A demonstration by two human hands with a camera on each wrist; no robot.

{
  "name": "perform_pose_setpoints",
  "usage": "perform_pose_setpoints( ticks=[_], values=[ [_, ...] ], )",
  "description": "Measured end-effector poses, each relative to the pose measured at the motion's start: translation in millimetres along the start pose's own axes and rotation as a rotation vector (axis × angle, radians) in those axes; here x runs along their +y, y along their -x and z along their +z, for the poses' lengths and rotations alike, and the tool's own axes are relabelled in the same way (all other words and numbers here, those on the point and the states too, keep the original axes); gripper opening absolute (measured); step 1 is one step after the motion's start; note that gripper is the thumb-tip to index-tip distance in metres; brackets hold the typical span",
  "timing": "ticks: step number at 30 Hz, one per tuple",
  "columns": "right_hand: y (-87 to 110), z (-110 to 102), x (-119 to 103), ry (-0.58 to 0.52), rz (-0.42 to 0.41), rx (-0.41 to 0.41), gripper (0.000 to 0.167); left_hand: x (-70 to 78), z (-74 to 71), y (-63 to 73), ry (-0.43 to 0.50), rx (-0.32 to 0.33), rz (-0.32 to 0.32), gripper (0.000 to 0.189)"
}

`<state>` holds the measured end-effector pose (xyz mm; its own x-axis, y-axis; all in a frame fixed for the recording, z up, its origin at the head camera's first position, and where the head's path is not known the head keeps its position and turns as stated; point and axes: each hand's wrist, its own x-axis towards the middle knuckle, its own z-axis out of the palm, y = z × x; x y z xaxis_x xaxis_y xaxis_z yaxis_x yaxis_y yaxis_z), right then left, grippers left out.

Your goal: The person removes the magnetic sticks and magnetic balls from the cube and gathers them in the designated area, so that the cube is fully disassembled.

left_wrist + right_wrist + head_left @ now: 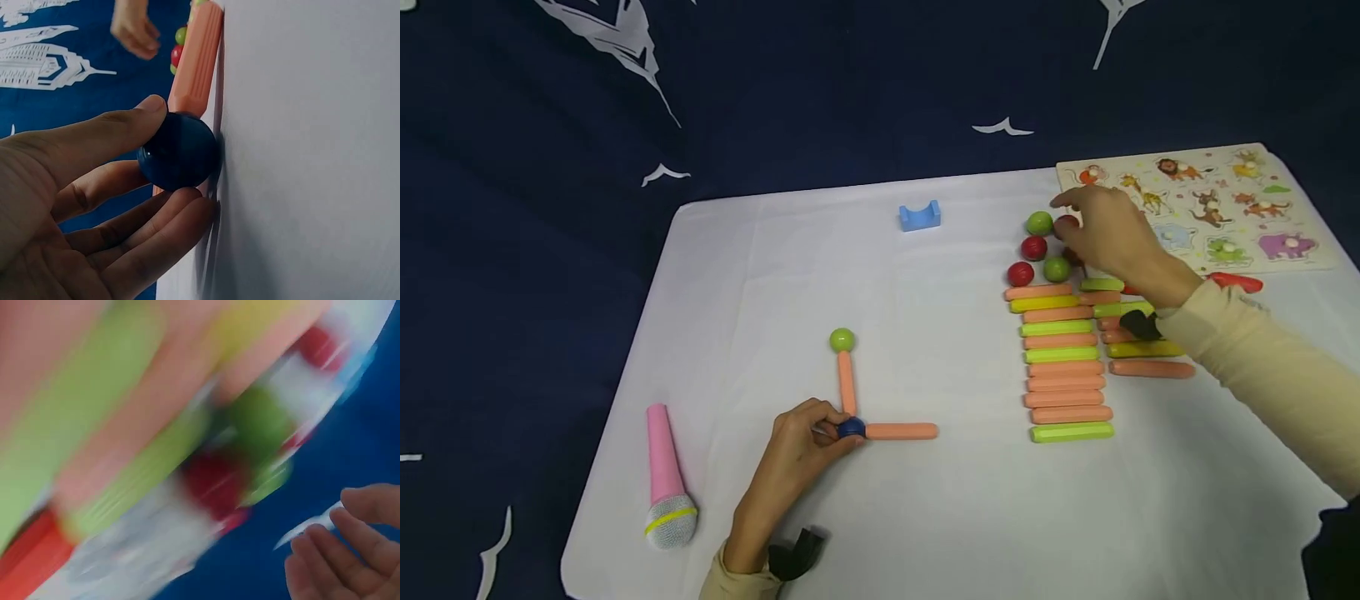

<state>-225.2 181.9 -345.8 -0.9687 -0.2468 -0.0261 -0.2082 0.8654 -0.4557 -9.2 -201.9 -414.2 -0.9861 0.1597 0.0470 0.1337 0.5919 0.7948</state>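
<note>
My left hand (808, 437) pinches a dark blue ball (180, 152) between thumb and fingers, low over the white table. From that ball one orange stick (901, 431) points right. A second orange stick (847, 383) points away and ends in a green ball (842, 340). On the right, my right hand (1108, 233) hangs above a group of loose red and green balls, fingers loosely bent and nothing between them in the right wrist view. It partly hides a red ball (1066, 223). Next to it lie another red ball (1033, 247) and a green ball (1040, 222).
Orange, green and yellow sticks (1065, 383) lie in two columns on the right. Behind them is an animal puzzle board (1195, 242). A light blue notched block (920, 217) sits near the far edge, and a pink toy microphone (666, 467) lies at the left.
</note>
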Motion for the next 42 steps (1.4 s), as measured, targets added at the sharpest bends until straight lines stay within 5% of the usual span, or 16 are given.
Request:
perform_pose_setpoints(
  ticks=[3,7,10,13,16,21,25,28,36,42],
  values=[
    [38.9,18.3,-40.4,-0.046,-0.180,-0.037,0.031,3.0,2.1,-3.5,-0.023,-0.022,0.037,0.021],
    [90.9,63.1,-89.7,-0.088,-0.401,-0.243,0.030,11.0,6.6,-5.2,-0.057,-0.066,0.073,0.021],
    [119.1,95.8,-108.2,-0.077,-0.537,-0.333,0.033,17.3,11.0,-5.4,-0.076,-0.120,0.078,0.021],
    [133.9,116.1,-112.1,-0.075,-0.625,-0.312,0.031,23.7,10.0,-8.9,-0.087,-0.202,0.078,0.017],
    [139.6,124.8,-111.3,-0.067,-0.664,-0.245,0.032,30.9,-2.8,-22.8,-0.117,-0.231,0.124,0.013],
    [141.8,130.5,-112.9,-0.048,-0.687,-0.197,0.038,35.2,-23.6,-65.7,-0.217,-0.162,0.181,0.015],
    [142.5,135.6,-116.0,-0.030,-0.705,-0.193,0.042,29.9,-24.2,-87.9,-0.296,-0.240,0.154,0.024],
    [141.5,139.9,-119.7,-0.020,-0.716,-0.188,0.044,25.5,-22.8,-90.4,-0.329,-0.233,0.145,0.024],
    [136.5,148.1,-128.8,0.044,-0.735,-0.184,0.044,12.7,-19.0,-89.9,-0.386,-0.078,0.184,0.016],
    [135.4,150.0,-129.5,0.073,-0.756,-0.174,0.042,7.8,-16.2,-89.4,-0.405,-0.045,0.185,0.016]
  ],
)
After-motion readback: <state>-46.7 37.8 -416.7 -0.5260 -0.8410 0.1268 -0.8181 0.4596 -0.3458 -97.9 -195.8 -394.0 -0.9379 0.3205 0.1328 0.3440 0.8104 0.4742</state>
